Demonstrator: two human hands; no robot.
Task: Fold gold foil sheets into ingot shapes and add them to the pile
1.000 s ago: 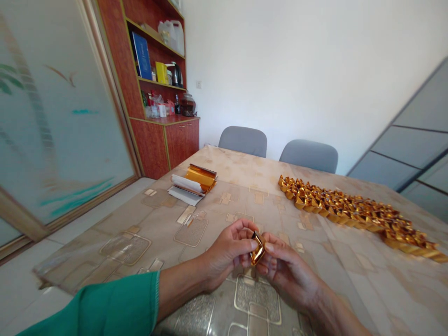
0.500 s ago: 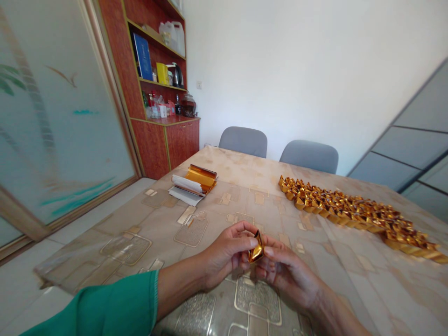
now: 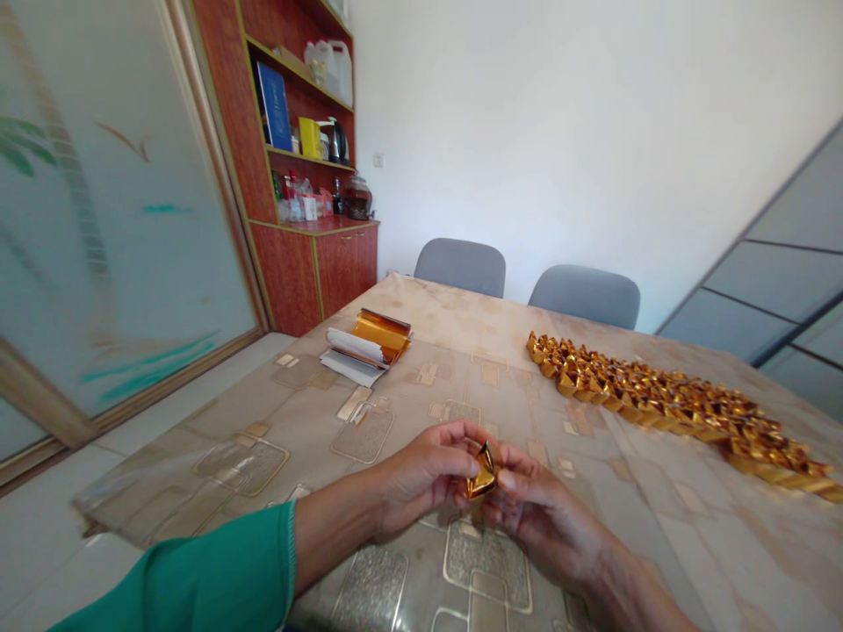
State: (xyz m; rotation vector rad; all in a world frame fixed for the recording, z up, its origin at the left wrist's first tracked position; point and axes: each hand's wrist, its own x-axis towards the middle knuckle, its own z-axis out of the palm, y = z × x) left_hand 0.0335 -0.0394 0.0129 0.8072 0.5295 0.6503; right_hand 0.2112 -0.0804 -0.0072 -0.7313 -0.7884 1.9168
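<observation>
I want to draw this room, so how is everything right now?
left hand, curled, pinching the foil piece
right hand, curled, pinching the foil piece
folded gold foil piece, held up between both hands
gold foil sheets, curling, lying on white paper
folded gold foil pieces, lying in a long row
cabinet doors, shut
grey chairs, empty

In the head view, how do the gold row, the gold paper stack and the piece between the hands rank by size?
Largest: row of folded gold foil pieces
Then: stack of gold foil sheets
Smallest: folded gold foil piece, though nearest the camera
</observation>
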